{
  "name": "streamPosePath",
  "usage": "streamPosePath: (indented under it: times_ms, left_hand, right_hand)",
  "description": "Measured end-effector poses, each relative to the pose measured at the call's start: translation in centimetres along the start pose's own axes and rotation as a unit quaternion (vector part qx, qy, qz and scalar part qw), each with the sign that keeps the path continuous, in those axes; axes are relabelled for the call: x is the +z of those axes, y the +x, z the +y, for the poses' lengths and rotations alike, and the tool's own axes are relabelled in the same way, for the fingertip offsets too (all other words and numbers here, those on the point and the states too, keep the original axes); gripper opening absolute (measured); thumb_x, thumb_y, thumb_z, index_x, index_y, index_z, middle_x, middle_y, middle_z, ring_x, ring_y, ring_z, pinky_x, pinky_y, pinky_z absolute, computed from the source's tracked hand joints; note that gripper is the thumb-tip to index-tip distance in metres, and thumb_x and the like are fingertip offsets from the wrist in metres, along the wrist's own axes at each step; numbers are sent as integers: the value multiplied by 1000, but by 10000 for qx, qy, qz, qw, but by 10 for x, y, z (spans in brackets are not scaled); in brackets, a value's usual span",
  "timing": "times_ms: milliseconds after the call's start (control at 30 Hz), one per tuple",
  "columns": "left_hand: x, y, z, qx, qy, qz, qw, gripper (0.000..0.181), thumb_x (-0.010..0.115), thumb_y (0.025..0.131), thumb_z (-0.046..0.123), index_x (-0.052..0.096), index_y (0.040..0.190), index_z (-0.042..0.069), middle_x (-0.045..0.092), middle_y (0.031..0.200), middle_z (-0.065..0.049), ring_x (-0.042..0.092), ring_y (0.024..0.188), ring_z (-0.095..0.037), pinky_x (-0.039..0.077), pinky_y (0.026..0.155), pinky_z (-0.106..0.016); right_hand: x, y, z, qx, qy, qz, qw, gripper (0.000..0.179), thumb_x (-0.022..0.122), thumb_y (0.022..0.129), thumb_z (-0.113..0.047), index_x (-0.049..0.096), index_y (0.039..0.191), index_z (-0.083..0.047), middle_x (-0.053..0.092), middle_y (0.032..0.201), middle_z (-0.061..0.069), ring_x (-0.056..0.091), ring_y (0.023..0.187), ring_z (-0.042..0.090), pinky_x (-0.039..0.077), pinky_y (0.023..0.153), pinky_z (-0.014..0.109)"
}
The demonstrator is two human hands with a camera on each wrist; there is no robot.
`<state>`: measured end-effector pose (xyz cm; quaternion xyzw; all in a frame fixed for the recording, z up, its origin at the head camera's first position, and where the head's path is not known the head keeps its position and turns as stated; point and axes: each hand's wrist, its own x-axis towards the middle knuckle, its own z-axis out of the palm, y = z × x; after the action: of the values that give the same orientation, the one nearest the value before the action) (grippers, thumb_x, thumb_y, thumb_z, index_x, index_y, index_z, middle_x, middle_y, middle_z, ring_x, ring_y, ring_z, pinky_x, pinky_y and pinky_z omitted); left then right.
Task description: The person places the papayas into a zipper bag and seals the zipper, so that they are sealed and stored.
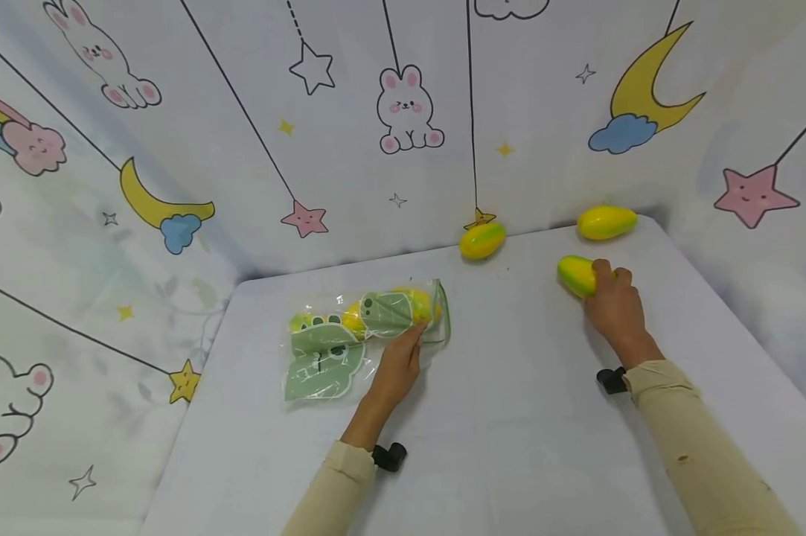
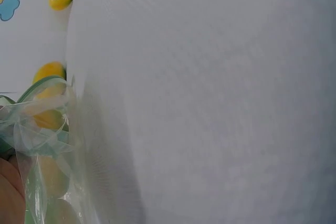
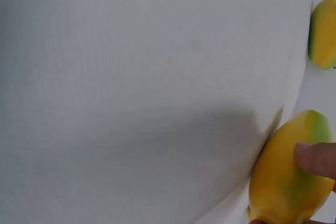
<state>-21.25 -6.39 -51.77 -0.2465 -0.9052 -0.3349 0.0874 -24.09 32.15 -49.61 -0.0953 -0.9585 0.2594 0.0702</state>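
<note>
Currently, in the head view, a clear bag [image 1: 318, 372] with a green animal print lies on the white cloth-covered table [image 1: 503, 447], several yellow-green fruits [image 1: 353, 320] showing through its plastic. Its green-edged mouth [image 1: 446, 313] is at the bag's right end, where the left hand [image 1: 396, 365] pinches the plastic and partly covers that end. Well to the right of the bag, the right hand [image 1: 615, 309] grips a loose fruit [image 1: 574, 275], fingers curled over it. Beyond the bag and to its right, a second fruit [image 1: 482, 240] sits at the table's back edge; farther right of the bag, a third fruit [image 1: 606, 222] lies by the back corner. Behind the bag rises a wall cloth [image 1: 349, 171] printed with rabbits, stars and moons.

In the left wrist view, the bag's film bulges at the frame's edge, its mouth arched and parted, pale rounded shapes within; the left hand is mostly cut off. Two yellow fruits show beyond the bag.

In the right wrist view, the bag is out of frame. The right thumb [image 3: 315, 158] presses the gripped fruit; another stands apart from it.
</note>
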Motion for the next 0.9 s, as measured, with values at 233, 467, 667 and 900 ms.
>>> streamPosePath:
  times_ms: [233, 467, 667, 900]
  left_hand:
    - [-1, 0, 0, -24, -81, -33, 10000, 36, 45, 103, 4, 52, 138, 1, 58, 137, -16, 54, 130, -27, 45, 110, -35]
    - [0, -1, -1, 44, -54, 0, 10000, 36, 47, 102, 3, 52, 138, 1, 59, 136, -16, 55, 129, -28, 46, 109, -36]
    - [0, -3, -2, 24, -19, -2, 10000, 37, 47, 102, 3, 52, 138, 2, 59, 136, -16, 55, 129, -28, 45, 109, -36]
    - [0, -2, -3, 3, -94, -15, 10000, 37, 46, 103, 4, 51, 140, 3, 58, 138, -14, 54, 130, -26, 44, 110, -34]
  right_hand:
    - [-9, -3, -2, 283, 442, -94, 9986, 63, 61, 92, -10, 32, 147, -4, 30, 131, 44, 45, 103, 62, 42, 88, 73]
    - [-9, -12, -3, -18, 524, 113, 9986, 62, 65, 92, -16, 41, 147, -5, 39, 125, 38, 40, 114, 54, 37, 92, 69]
    - [-19, -20, -16, -419, 711, 282, 9962, 58, 70, 90, -18, 47, 142, -10, 45, 123, 33, 42, 110, 48, 39, 89, 64]
    - [-40, -31, -47, -945, 974, 211, 9905, 58, 75, 86, -15, 50, 138, -13, 46, 116, 28, 46, 99, 41, 48, 81, 55]
